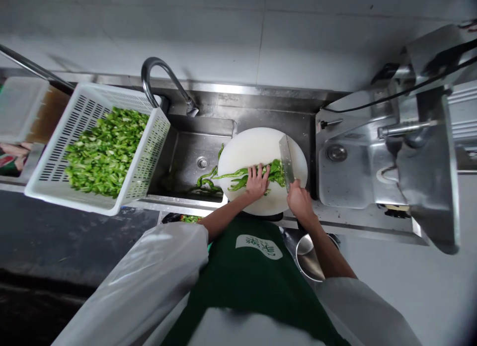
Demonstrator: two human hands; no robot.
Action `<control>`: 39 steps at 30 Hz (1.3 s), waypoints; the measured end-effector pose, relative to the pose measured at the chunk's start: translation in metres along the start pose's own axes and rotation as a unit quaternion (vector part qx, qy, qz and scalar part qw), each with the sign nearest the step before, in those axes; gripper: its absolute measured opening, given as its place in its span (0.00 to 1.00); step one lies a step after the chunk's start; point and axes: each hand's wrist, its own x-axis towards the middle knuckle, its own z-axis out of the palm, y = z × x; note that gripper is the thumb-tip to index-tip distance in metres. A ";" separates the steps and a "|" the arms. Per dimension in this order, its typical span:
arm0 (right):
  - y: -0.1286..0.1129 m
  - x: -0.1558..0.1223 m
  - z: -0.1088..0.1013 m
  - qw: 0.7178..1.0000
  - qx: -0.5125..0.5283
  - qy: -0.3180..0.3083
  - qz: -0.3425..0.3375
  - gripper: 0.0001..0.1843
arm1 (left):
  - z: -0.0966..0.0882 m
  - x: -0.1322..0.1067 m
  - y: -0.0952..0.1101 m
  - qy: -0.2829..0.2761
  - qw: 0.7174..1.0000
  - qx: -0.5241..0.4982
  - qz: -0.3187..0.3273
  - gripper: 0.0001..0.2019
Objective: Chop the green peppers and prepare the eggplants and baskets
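My left hand (257, 183) lies over a bunch of long green peppers (240, 173), holding them down on a round white cutting board (246, 143). Their stalk ends point left, and one reaches past the board's edge. In my right hand (299, 201) is the handle of a cleaver (286, 159), its broad blade standing on the board at the right end of the bunch. Cut pepper pieces (276, 173) lie between my left fingers and the blade. Several whole peppers (207, 183) rest in the sink (186, 152) left of the board.
At the left stands a white slotted basket (143, 179) with a heap of chopped green peppers (106, 154). A curved faucet (164, 62) arches over the sink. To the right is a metal slicing machine (421, 157) with a cable. A metal pot (309, 261) sits below the counter edge.
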 end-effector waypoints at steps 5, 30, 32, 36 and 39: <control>-0.008 -0.011 0.013 0.999 -0.004 -0.032 -0.011 0.18 | 0.000 0.002 0.001 0.002 1.000 -0.013 0.007 0.35; -0.034 0.013 0.013 0.998 -0.011 -0.042 -0.044 0.17 | -0.007 0.002 -0.016 0.028 0.995 -0.090 0.014 0.24; -0.040 0.023 0.014 0.999 -0.001 -0.037 -0.038 0.18 | -0.009 0.004 -0.017 0.027 0.995 -0.093 0.012 0.24; -0.034 0.021 0.004 0.998 -0.010 -0.021 -0.050 0.17 | -0.020 -0.001 -0.019 0.059 0.994 -0.093 -0.017 0.26; -0.025 0.002 -0.005 0.998 -0.040 0.000 -0.057 0.17 | -0.022 -0.013 -0.022 0.088 0.991 -0.084 -0.062 0.30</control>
